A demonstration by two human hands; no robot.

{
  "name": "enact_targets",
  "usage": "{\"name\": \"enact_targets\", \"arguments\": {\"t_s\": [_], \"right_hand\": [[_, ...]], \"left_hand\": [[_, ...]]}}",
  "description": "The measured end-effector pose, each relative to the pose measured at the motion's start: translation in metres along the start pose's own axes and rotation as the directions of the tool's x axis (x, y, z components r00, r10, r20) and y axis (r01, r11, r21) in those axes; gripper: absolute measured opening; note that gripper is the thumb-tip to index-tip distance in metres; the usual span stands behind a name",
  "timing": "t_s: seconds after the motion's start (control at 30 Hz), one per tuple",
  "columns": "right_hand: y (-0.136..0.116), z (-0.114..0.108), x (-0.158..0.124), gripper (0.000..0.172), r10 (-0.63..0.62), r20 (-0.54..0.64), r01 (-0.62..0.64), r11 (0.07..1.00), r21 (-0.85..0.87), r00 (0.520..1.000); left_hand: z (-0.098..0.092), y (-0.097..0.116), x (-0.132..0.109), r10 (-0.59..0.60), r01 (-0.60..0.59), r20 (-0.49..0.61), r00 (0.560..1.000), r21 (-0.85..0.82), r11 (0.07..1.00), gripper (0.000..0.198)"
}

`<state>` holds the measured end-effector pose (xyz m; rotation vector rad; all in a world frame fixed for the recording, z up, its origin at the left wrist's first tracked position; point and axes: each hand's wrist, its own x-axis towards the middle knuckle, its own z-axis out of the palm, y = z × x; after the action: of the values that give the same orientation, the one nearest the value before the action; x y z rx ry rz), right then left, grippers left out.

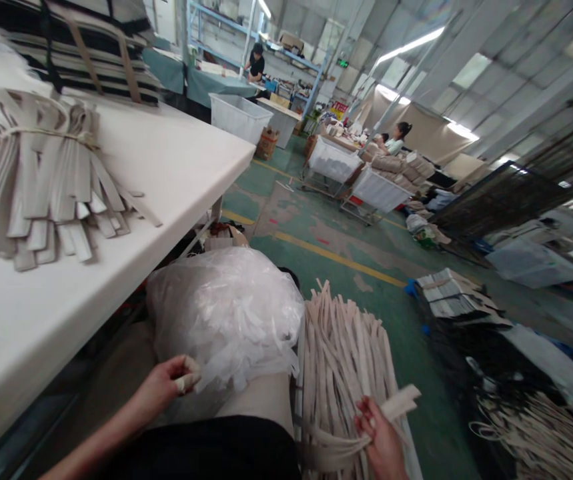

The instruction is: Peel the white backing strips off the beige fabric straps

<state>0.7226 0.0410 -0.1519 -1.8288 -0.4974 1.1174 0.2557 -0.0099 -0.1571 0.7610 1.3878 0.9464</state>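
Green workshop floor [286,257], marked with yellow lines, is spread beyond the clear plastic bag [236,300], and well past the bag a co-worker [256,65] can be seen. To the left of the bag is set the white table [181,157], on which a tied bundle of beige strips [41,180] is cinched near its top. Just right of the bag, a pile of long strips [341,340] is laid out, mostly running one way. Nearer than the bag and to its right, over the pile, several held strips [401,403] are gripped by the right hand [379,430]; short ends are left projecting past the fingers, while the rest is curved away beneath. At the near side of the bag, the left hand [181,377] is seen loosely curled; whether it is fully closed, or whether anything is pinched in it, cannot be told. As a judgement, the held strips are best gripped close to their ends, with edges evened and twists smoothed out. The sagging length should be supported, since neighbouring strips could be snagged, and the loose plastic is best avoided
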Motion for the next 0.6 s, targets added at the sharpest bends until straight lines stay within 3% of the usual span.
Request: {"name": "enact_targets", "arguments": {"t_s": [0.07, 0.1, 0.13, 0.2, 0.27, 0.3, 0.37, 0.47, 0.53, 0.6], "right_hand": [[-0.025, 0.043, -0.024, 0.048, 0.038, 0.228, -0.038, 0.999, -0.006, 0.973], [-0.036, 0.067, -0.04, 0.048, 0.022, 0.375, -0.011, 0.999, -0.032, 0.927], [-0.044, 0.091, -0.059, 0.049, 0.034, 0.526, 0.005, 0.997, -0.071, 0.85], [-0.052, 0.138, -0.097, 0.054, 0.097, 0.777, 0.042, 0.987, -0.157, 0.621], [-0.05, 0.179, -0.13, 0.058, 0.181, 0.884, 0.058, 0.972, -0.227, 0.431], [-0.046, 0.197, -0.143, 0.06, 0.203, 0.904, 0.062, 0.968, -0.243, 0.376], [-0.039, 0.226, -0.161, 0.066, 0.219, 0.913, 0.045, 0.967, -0.249, 0.346], [-0.038, 0.254, -0.173, 0.064, 0.145, 0.885, 0.055, 0.981, -0.188, 0.442], [-0.048, 0.264, -0.174, 0.056, 0.031, 0.869, 0.174, 0.976, -0.134, 0.494], [-0.065, 0.269, -0.173, 0.047, -0.072, 0.872, 0.32, 0.942, -0.1, 0.484]], "left_hand": [[0.003, 0.015, -0.009, -0.022, 0.021, -0.005, 1.0, -0.083, 0.996, 0.044], [0.004, 0.023, -0.012, -0.027, 0.025, -0.017, 0.999, -0.119, 0.993, 0.046], [0.005, 0.03, -0.014, -0.027, 0.022, -0.032, 0.999, -0.149, 0.989, 0.047], [0.008, 0.045, -0.017, 0.001, -0.011, -0.05, 0.999, -0.191, 0.982, 0.047], [0.011, 0.059, -0.019, 0.047, -0.055, -0.042, 0.998, -0.212, 0.976, 0.046], [0.012, 0.065, -0.02, 0.071, -0.076, -0.032, 0.997, -0.217, 0.973, 0.045], [0.014, 0.074, -0.022, 0.116, -0.114, -0.003, 0.993, -0.22, 0.969, 0.045], [0.015, 0.079, -0.023, 0.16, -0.148, 0.031, 0.987, -0.234, 0.961, 0.047], [0.015, 0.076, -0.022, 0.166, -0.151, 0.046, 0.985, -0.236, 0.96, 0.048], [0.015, 0.069, -0.018, 0.167, -0.15, 0.065, 0.984, -0.209, 0.966, 0.047]]}}
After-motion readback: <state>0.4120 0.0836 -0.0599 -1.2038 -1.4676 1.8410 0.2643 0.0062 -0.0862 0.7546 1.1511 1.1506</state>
